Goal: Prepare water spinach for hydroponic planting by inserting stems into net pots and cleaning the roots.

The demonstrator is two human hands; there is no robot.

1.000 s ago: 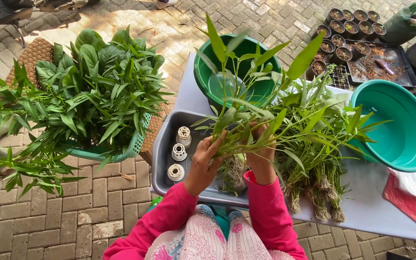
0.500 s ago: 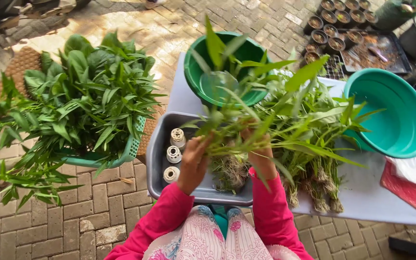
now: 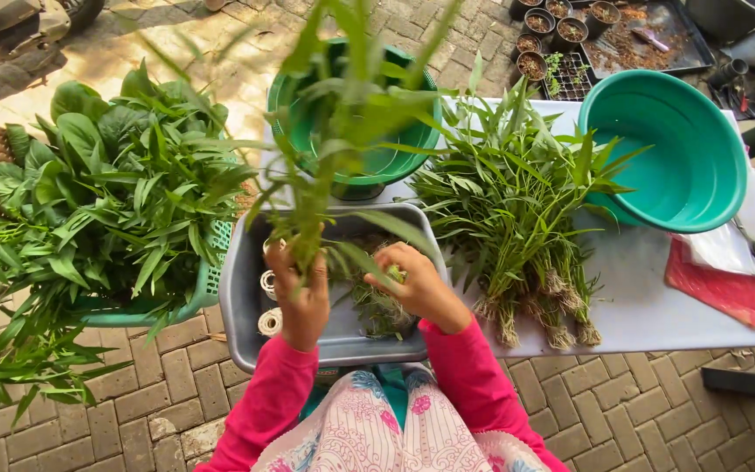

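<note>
Green stalk bunch [image 3: 329, 131] upright in left hand [image 3: 301, 293]; right hand [image 3: 417, 284] at roots, over grey tub [image 3: 242, 297].

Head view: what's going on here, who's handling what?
A person in pink sleeves holds a bunch of long-leaved green stalks upright in the left hand, over a grey tub. The right hand grips the roots and stems of greens lying in the tub, beside small rolls of string. More rooted greens lie on the white table between a green basin and a teal basin. A basket of leafy greens stands to the left.
</note>
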